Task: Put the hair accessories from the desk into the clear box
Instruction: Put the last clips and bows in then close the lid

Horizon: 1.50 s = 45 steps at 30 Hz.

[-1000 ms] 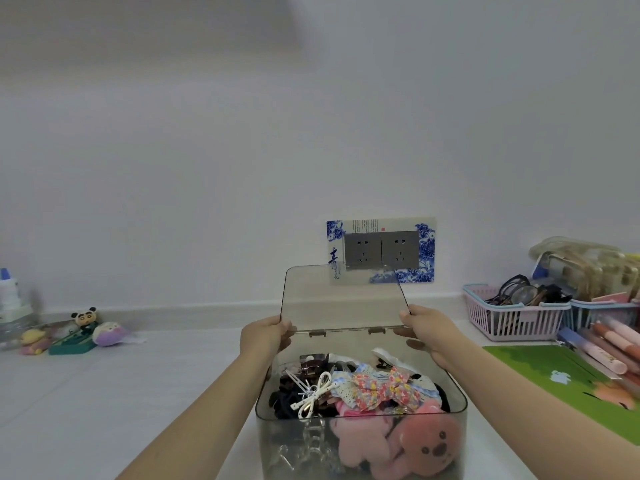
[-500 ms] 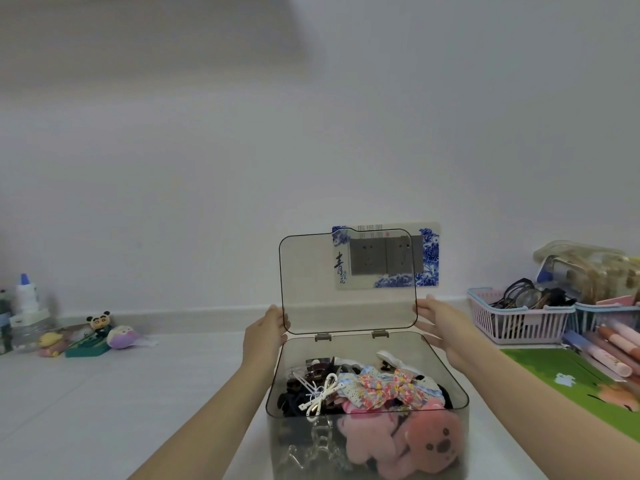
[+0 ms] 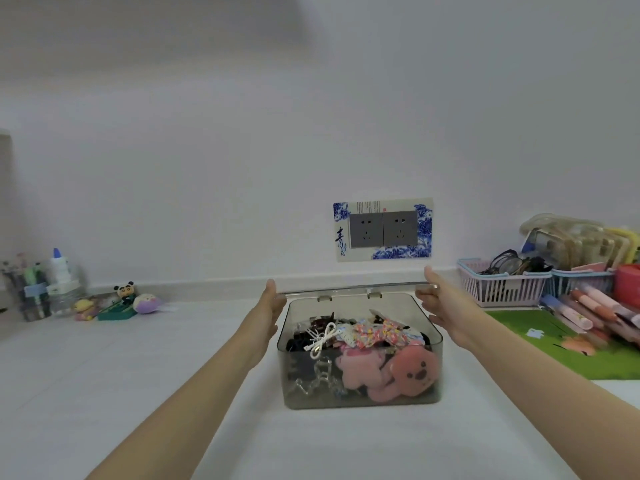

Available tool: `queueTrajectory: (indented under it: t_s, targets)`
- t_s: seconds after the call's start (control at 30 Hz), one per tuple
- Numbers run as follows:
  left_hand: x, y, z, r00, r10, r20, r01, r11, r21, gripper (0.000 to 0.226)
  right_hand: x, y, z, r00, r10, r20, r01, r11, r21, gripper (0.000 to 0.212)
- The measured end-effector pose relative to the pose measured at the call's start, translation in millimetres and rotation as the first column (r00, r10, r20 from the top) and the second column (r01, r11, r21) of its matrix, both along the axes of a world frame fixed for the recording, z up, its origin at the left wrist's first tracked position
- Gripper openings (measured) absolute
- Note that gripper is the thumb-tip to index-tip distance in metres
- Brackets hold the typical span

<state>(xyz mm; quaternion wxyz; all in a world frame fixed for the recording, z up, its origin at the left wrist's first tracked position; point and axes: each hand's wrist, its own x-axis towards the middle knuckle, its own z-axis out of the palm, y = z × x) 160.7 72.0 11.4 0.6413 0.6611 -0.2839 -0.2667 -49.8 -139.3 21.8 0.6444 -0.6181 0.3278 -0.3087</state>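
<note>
The smoky clear box [image 3: 360, 396] stands on the white desk in front of me, filled with hair accessories: a pink plush clip [image 3: 408, 374], a patterned bow [image 3: 375, 336], a white bow [image 3: 322, 341], a clear claw clip [image 3: 320, 379] and dark clips. Its hinged lid [image 3: 349, 289] is tipped so that I see it edge-on above the back rim. My left hand [image 3: 272, 301] holds the lid's left end. My right hand [image 3: 436, 299] holds the right end.
A pink basket [image 3: 502, 289] with glasses, a blue basket [image 3: 581, 282], pens [image 3: 588, 306] and a green mat [image 3: 568, 344] lie to the right. Small toy figures [image 3: 124, 303] and a glue bottle [image 3: 60, 271] sit far left. A wall socket [image 3: 382, 230] is behind the box.
The lid has swung from upright down toward me and now shows only its edge. Both hands stayed on its sides and dropped with it.
</note>
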Motion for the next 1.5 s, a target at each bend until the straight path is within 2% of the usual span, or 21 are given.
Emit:
queueTrajectory:
  t_s: [0.07, 0.17, 0.3, 0.37, 0.47, 0.63, 0.7, 0.9, 1.03, 1.07, 1.17, 1.23, 1.37, 1.5]
  targets:
    - [-3, 4, -7, 1.0, -0.018, 0.009, 0.018, 1.0, 0.011, 0.073, -4, 3, -7, 0.999, 0.024, 0.032, -0.024, 1.0, 0.014, 0.053]
    - [-2, 7, -18, 0.999, -0.04, 0.029, 0.039, 0.999, 0.03, 0.086, -10, 4, -17, 0.995, 0.096, 0.031, -0.097, 0.995, 0.037, 0.057]
    - [2, 7, -28, 0.993, -0.047, 0.105, 0.039, 0.996, 0.079, 0.057, -15, 10, -26, 0.99, 0.141, 0.025, -0.141, 0.99, 0.012, 0.039]
    - [-1, 7, -29, 0.982, -0.106, 0.157, 0.096, 0.993, 0.072, 0.044, -16, 15, -27, 0.99, 0.138, 0.011, -0.138, 0.99, -0.037, 0.035]
    - [2, 7, -30, 0.974, -0.189, 0.123, 0.182, 0.981, 0.069, 0.017, -14, 14, -28, 0.991, 0.137, 0.003, -0.137, 0.989, -0.049, 0.052]
    - [18, -10, -29, 0.982, -0.181, 0.061, 0.178, 0.983, 0.045, 0.018, -1, 3, -26, 0.992, 0.109, -0.071, -0.112, 0.992, -0.049, 0.057]
    - [30, -24, -26, 0.979, -0.196, 0.051, 0.194, 0.98, 0.043, 0.011, 12, -9, -25, 0.992, 0.101, -0.075, -0.105, 0.993, -0.052, 0.057]
    - [78, -75, -26, 0.969, -0.244, 0.033, 0.243, 0.969, 0.044, 0.026, 56, -59, -26, 0.993, 0.09, -0.075, -0.095, 0.993, -0.066, 0.048]
    - [118, -108, -28, 0.96, -0.278, 0.035, 0.276, 0.96, 0.052, 0.032, 92, -96, -31, 0.991, 0.119, -0.069, -0.123, 0.99, -0.068, 0.013]
    - [124, -114, -27, 0.956, -0.291, 0.033, 0.288, 0.955, 0.064, 0.034, 99, -101, -31, 0.99, 0.123, -0.07, -0.127, 0.99, -0.057, 0.012]
    - [136, -129, -22, 0.969, -0.246, -0.035, 0.248, 0.965, 0.08, 0.031, 113, -111, -29, 0.992, 0.111, -0.052, -0.11, 0.994, 0.009, 0.04]
    - [138, -133, -21, 0.973, -0.223, -0.056, 0.228, 0.967, 0.116, 0.046, 116, -111, -30, 0.992, 0.117, -0.052, -0.115, 0.993, 0.035, 0.05]
    - [138, -135, 2, 0.967, -0.222, -0.121, 0.246, 0.937, 0.248, 0.061, 118, -113, -11, 0.98, 0.158, -0.123, -0.146, 0.984, 0.099, 0.05]
    - [131, -134, 20, 0.966, -0.21, -0.147, 0.252, 0.888, 0.384, 0.068, 120, -109, 9, 0.946, 0.12, -0.302, -0.087, 0.989, 0.12, 0.054]
